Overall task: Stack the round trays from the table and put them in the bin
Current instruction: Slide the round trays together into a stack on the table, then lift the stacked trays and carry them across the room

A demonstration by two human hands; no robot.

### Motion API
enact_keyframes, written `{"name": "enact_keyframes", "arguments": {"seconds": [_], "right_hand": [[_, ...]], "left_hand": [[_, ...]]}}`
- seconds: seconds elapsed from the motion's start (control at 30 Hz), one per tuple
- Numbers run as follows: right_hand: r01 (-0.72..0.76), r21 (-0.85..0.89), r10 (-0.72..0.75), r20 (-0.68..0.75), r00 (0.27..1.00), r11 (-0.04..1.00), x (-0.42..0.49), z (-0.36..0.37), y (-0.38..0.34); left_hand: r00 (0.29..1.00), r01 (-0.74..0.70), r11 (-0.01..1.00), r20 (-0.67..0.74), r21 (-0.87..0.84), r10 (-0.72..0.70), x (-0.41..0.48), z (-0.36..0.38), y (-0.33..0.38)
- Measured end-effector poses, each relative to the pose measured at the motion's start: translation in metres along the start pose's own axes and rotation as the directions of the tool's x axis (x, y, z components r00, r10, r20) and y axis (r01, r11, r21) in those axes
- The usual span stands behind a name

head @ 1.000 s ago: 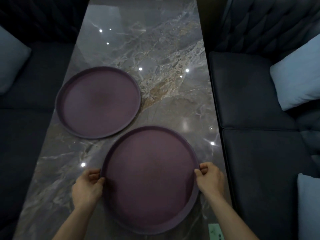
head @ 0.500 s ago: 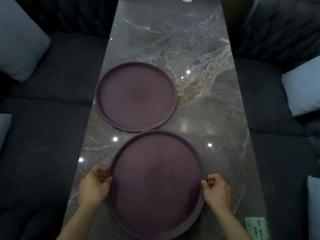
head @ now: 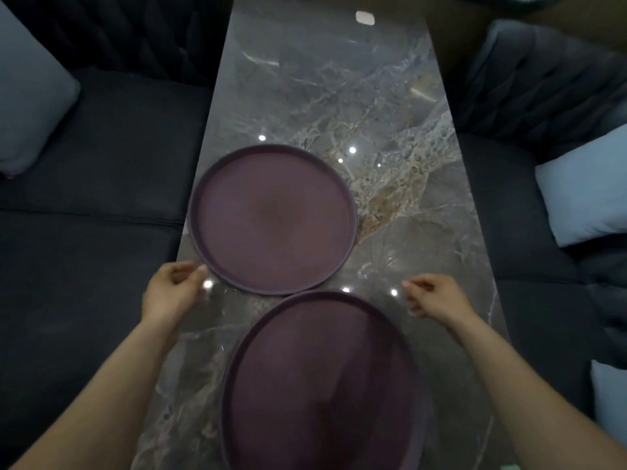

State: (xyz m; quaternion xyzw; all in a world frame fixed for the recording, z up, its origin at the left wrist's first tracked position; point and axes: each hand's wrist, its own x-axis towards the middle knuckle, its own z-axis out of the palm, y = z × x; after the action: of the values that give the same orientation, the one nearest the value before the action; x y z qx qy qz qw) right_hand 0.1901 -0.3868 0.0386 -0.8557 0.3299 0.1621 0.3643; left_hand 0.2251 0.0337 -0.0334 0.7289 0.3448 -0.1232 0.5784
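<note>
2 round purple trays lie flat on the marbled surface [head: 390, 106], the far tray [head: 271, 220] toward its left edge and the near tray [head: 322, 385] closer to the person, their rims almost touching at the middle. That near contact suggests the trays are lined up so one can be lifted straight onto the other, though neither is stacked yet and no bin is in view. The left hand [head: 171, 291] reaches forward with the forearm stretched along the surface's left edge, its fingers loosely curled and its fingertips just at the near-left rim of the far tray, apparently about to take hold; it grips nothing yet. The right hand [head: 432, 296] hovers over bare surface between the 2 rims on the right, half-open, fingers bent, holding nothing and well apart from the far tray. Dark sofas with pale cushions flank both sides.
</note>
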Motion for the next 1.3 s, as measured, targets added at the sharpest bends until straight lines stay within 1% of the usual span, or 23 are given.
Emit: {"name": "enact_keyframes", "arguments": {"seconds": [0.03,0.1,0.17,0.23,0.27,0.33,0.4,0.5,0.57,0.6,0.7,0.8,0.87,0.97,1.03,1.13,1.3], "right_hand": [[-0.001,0.061,0.0,0.019,1.0,0.998,0.009,0.004,-0.017],[0.002,0.124,-0.007,0.035,0.999,0.992,0.025,0.014,-0.049],[0.005,0.164,-0.008,0.016,1.0,0.986,0.038,0.028,-0.076],[-0.004,0.25,0.003,0.002,1.0,0.968,0.049,0.043,-0.099],[-0.02,0.313,0.014,0.021,1.0,0.95,0.053,0.05,-0.109],[-0.094,0.45,0.047,0.113,0.992,0.888,0.059,0.063,-0.121],[-0.171,0.532,0.087,0.179,0.98,0.829,0.061,0.071,-0.126],[-0.2,0.624,0.134,0.152,0.979,0.755,0.062,0.075,-0.124],[-0.167,0.68,0.15,0.085,0.985,0.714,0.062,0.072,-0.122],[-0.142,0.674,0.159,0.037,0.987,0.725,0.063,0.071,-0.12],[-0.066,0.596,0.168,-0.119,0.979,0.8,0.055,0.061,-0.106],[0.066,0.491,0.078,-0.267,0.961,0.868,0.024,0.045,-0.076],[0.094,0.391,0.035,-0.309,0.951,0.915,0.001,0.036,-0.04],[0.051,0.263,0.043,-0.337,0.94,0.963,-0.036,0.031,0.019],[0.011,0.205,0.063,-0.353,0.934,0.979,-0.063,0.032,0.057],[-0.031,0.118,0.076,-0.395,0.916,0.992,-0.101,0.037,0.098],[-0.125,0.116,0.161,-0.395,0.904,0.985,-0.141,0.042,0.134]], "left_hand": [[1.0,-0.001,1.0,-0.016,-0.007,0.001,0.012,0.004,0.009],[0.999,0.007,1.0,-0.04,-0.012,-0.007,0.033,0.011,0.023],[0.998,0.028,0.999,-0.06,-0.027,-0.03,0.049,0.018,0.032],[0.996,0.04,0.998,-0.072,-0.053,-0.044,0.062,0.025,0.036],[0.997,0.043,0.998,-0.067,-0.055,-0.047,0.069,0.028,0.036],[0.998,0.051,0.998,-0.046,-0.032,-0.053,0.078,0.031,0.035],[0.997,0.06,0.998,-0.041,-0.024,-0.061,0.081,0.032,0.034],[0.993,0.025,0.999,-0.114,-0.027,-0.028,0.077,0.03,0.036],[0.99,-0.019,0.998,-0.141,-0.067,0.009,0.068,0.029,0.045],[0.991,-0.043,0.995,-0.13,-0.091,0.031,0.062,0.029,0.051],[0.989,-0.128,0.985,-0.085,-0.114,0.119,0.033,0.021,0.059],[0.979,-0.203,0.974,-0.055,-0.101,0.198,-0.003,0.011,0.048],[0.973,-0.233,0.97,-0.025,-0.073,0.232,-0.028,0.008,0.034],[0.976,-0.218,0.975,0.023,0.043,0.217,-0.062,0.01,0.009],[0.977,-0.21,0.968,0.054,0.137,0.205,-0.085,0.011,-0.007],[0.973,-0.229,0.945,0.068,0.235,0.219,-0.116,0.013,-0.032],[0.965,-0.248,0.888,0.021,0.386,0.26,-0.159,0.013,-0.064]]}}
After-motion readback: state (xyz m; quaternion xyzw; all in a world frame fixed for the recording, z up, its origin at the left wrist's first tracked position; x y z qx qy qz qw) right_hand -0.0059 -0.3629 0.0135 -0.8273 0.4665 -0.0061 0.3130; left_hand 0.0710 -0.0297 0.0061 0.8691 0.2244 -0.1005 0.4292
